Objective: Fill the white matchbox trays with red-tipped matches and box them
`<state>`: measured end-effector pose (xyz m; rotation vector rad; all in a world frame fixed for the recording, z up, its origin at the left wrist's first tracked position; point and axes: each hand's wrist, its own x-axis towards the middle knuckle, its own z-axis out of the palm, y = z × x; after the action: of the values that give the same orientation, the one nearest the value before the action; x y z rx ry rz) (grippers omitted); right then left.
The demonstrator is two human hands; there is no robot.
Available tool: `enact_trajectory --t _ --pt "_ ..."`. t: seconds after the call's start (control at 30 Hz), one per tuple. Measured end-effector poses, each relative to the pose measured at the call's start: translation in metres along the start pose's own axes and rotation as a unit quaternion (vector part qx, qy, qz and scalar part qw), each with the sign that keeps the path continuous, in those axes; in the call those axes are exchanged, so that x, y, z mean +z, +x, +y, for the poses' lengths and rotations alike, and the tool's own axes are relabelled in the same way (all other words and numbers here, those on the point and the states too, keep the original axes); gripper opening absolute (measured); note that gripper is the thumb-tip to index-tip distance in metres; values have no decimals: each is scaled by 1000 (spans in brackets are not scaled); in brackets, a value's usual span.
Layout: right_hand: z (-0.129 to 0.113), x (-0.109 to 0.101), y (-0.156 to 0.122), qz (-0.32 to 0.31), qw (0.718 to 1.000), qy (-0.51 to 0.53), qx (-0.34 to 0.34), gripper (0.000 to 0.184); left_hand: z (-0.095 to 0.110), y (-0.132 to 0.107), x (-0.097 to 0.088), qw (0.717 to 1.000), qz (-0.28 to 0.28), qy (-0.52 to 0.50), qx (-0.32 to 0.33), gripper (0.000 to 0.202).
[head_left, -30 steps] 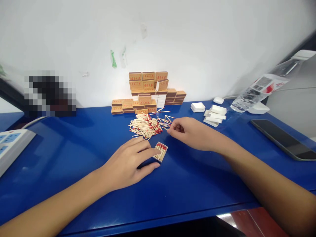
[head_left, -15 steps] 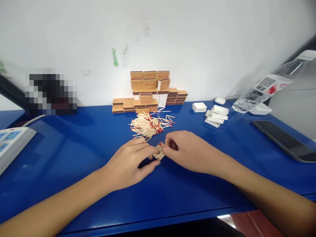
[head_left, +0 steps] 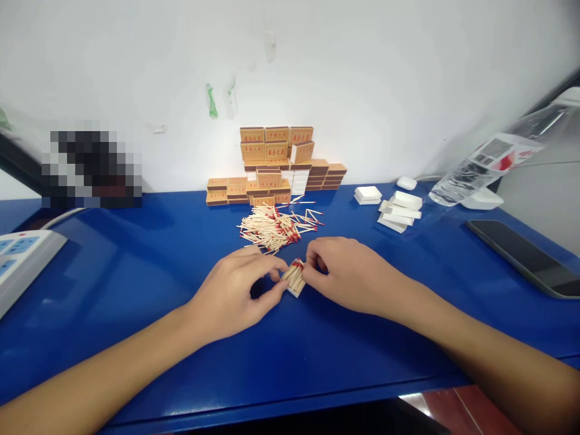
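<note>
A small white matchbox tray [head_left: 295, 279] filled with red-tipped matches lies on the blue table [head_left: 136, 266], tilted between my two hands. My left hand [head_left: 235, 293] pinches its left side with thumb and fingers. My right hand [head_left: 347, 272] grips its right side, fingers curled. Just behind them lies a loose pile of matches [head_left: 276, 225]. A stack of tan matchboxes [head_left: 272, 166] stands against the white wall.
White empty trays [head_left: 401, 211] lie at the right back, a clear water bottle [head_left: 484, 166] on its side beyond them. A dark phone [head_left: 521, 257] rests at the far right. A white power strip [head_left: 20, 260] sits at the left edge.
My right hand came back from the match pile to the tray and now grips its right side. My left hand stayed on the tray, which has turned slightly.
</note>
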<state>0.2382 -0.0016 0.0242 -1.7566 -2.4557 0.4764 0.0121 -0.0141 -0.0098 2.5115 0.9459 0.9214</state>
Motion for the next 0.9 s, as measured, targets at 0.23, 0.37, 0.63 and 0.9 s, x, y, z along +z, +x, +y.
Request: enact_trajectory --t 0.23,0.37,0.63,0.9 --pt "-1 -3 -2 10 1000 -1 8 22 2 -2 1 999 -18 -15 24 16" --pt "-8 -1 -7 -1 1000 0 12 25 0 -2 2 999 -15 -19 36 15" --pt "-10 -6 -9 -1 1000 14 -28 35 -1 -4 3 998 -35 -19 43 6" --pt "9 -23 -4 -9 994 85 -61 28 -2 -2 1 996 -62 12 64 13"
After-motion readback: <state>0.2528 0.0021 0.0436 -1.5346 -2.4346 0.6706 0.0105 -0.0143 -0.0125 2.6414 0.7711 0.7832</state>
